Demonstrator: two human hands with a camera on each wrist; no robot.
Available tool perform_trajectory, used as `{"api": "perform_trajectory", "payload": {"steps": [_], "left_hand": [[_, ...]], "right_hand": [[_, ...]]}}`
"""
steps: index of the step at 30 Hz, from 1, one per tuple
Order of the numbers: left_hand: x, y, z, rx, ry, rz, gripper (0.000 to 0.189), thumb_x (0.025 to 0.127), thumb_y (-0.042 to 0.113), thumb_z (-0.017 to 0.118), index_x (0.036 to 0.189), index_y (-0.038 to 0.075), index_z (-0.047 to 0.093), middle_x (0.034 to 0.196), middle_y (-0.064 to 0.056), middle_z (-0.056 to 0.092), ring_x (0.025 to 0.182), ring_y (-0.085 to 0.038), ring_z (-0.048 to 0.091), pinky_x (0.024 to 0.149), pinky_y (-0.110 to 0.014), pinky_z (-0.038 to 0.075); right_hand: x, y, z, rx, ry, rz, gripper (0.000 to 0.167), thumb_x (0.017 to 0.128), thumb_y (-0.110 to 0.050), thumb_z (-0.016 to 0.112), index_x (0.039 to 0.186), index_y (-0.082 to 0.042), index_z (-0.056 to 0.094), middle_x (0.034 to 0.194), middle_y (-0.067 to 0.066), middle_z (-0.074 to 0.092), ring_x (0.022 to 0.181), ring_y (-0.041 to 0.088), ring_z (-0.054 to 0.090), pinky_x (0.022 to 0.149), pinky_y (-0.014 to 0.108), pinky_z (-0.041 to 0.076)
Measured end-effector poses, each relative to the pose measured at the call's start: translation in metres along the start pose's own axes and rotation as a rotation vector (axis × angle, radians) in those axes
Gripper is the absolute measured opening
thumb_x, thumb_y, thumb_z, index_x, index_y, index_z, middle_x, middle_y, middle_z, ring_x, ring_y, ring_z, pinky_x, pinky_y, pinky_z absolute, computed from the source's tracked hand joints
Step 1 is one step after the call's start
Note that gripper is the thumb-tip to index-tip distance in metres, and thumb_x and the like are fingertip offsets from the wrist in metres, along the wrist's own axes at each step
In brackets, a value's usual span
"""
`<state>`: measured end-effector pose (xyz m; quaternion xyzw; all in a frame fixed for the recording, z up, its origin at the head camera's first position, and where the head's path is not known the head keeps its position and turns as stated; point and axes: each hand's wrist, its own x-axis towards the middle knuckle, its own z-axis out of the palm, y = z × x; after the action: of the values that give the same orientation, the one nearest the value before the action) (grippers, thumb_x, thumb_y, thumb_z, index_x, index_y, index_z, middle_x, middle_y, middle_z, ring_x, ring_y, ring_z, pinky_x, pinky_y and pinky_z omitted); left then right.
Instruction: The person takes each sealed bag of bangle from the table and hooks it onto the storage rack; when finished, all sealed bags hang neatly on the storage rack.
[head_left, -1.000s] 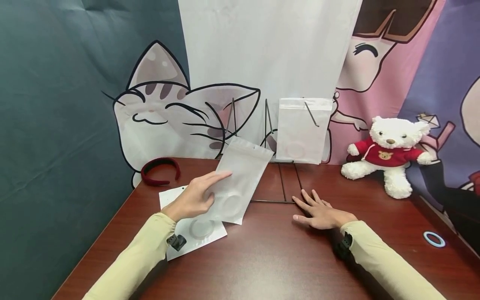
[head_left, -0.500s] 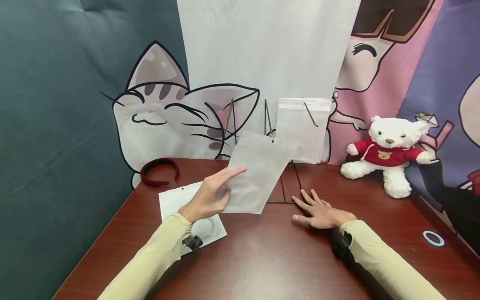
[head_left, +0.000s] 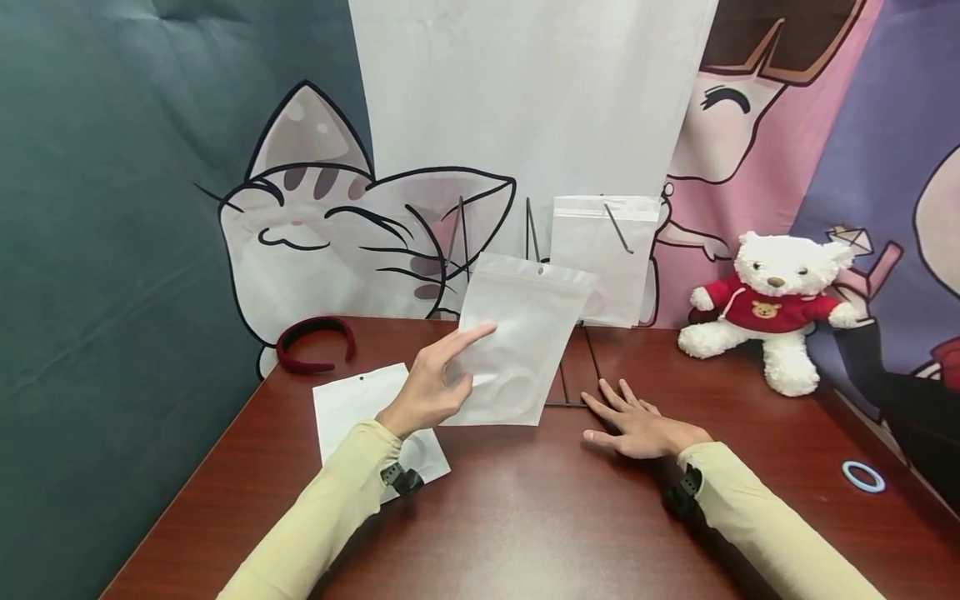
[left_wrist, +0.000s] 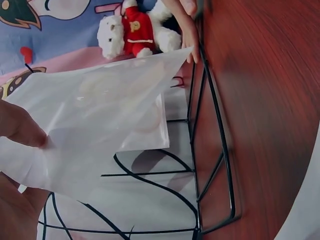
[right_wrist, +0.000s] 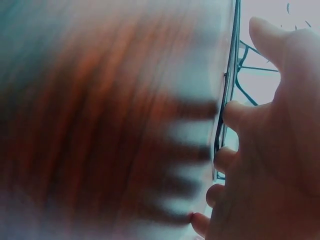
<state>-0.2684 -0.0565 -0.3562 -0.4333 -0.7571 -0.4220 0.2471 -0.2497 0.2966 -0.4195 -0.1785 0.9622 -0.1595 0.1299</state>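
My left hand [head_left: 431,387] pinches a white zip pouch [head_left: 517,333] by its left side, index finger lying across its front. A ring-shaped outline shows faintly through the pouch's lower part. Its punched top hole meets the tip of the middle hook [head_left: 534,237]; whether the tip has passed through, I cannot tell. In the left wrist view the thumb [left_wrist: 25,127] presses the pouch from one side, above the black wire rack [left_wrist: 220,135]. With fingers spread, my right hand [head_left: 645,427] lies at the rack's base corner, fingertips touching the base wire [right_wrist: 225,100] in the right wrist view.
Another white pouch [head_left: 600,237] hangs on the right hook. A second flat pouch [head_left: 348,408] lies on the table [head_left: 525,517], partly under my left arm. A dark red headband [head_left: 300,362], a white teddy bear [head_left: 772,308] and a light blue ring [head_left: 863,477] are around.
My left hand has carried the pouch right and slightly up, away from the pouch on the table. The held pouch has turned more upright, its hole now at the middle hook. My right hand stays put.
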Motion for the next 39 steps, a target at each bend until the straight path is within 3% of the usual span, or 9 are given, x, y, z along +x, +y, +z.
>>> {"api": "perform_trajectory", "payload": {"steps": [8, 23, 34, 39], "left_hand": [[0.005, 0.002, 0.003, -0.016, 0.018, -0.007, 0.075, 0.074, -0.016, 0.057, 0.144, 0.01, 0.055, 0.143, -0.007, 0.062, 0.133, -0.02, 0.058, 0.11, -0.027, 0.045], [0.004, 0.0, 0.011, -0.124, 0.048, -0.131, 0.078, 0.073, -0.018, 0.061, 0.143, 0.014, 0.056, 0.142, -0.005, 0.062, 0.133, -0.02, 0.057, 0.111, -0.02, 0.041], [0.021, -0.011, 0.015, -0.183, 0.01, -0.222, 0.078, 0.076, -0.016, 0.057, 0.145, 0.019, 0.054, 0.146, 0.001, 0.058, 0.137, -0.015, 0.053, 0.112, -0.028, 0.043], [0.031, -0.022, 0.017, -0.235, 0.019, -0.284, 0.079, 0.075, -0.017, 0.056, 0.145, 0.019, 0.054, 0.147, -0.001, 0.057, 0.133, -0.015, 0.055, 0.105, -0.023, 0.045]], "right_hand": [[0.001, -0.001, -0.001, -0.035, -0.008, 0.015, 0.08, 0.097, -0.064, 0.048, 0.161, -0.021, 0.025, 0.17, 0.019, 0.006, 0.155, 0.05, -0.005, 0.115, 0.077, 0.008], [-0.001, -0.002, -0.001, -0.03, -0.01, 0.015, 0.082, 0.096, -0.065, 0.049, 0.161, -0.02, 0.025, 0.17, 0.02, 0.006, 0.155, 0.049, -0.005, 0.115, 0.077, 0.008], [-0.002, -0.002, -0.001, -0.029, -0.007, 0.007, 0.082, 0.097, -0.063, 0.05, 0.161, -0.019, 0.025, 0.169, 0.021, 0.006, 0.155, 0.05, -0.004, 0.114, 0.078, 0.009], [-0.001, -0.002, -0.001, -0.033, -0.008, 0.006, 0.082, 0.096, -0.063, 0.051, 0.161, -0.019, 0.025, 0.169, 0.021, 0.006, 0.155, 0.05, -0.005, 0.114, 0.078, 0.009]]}}
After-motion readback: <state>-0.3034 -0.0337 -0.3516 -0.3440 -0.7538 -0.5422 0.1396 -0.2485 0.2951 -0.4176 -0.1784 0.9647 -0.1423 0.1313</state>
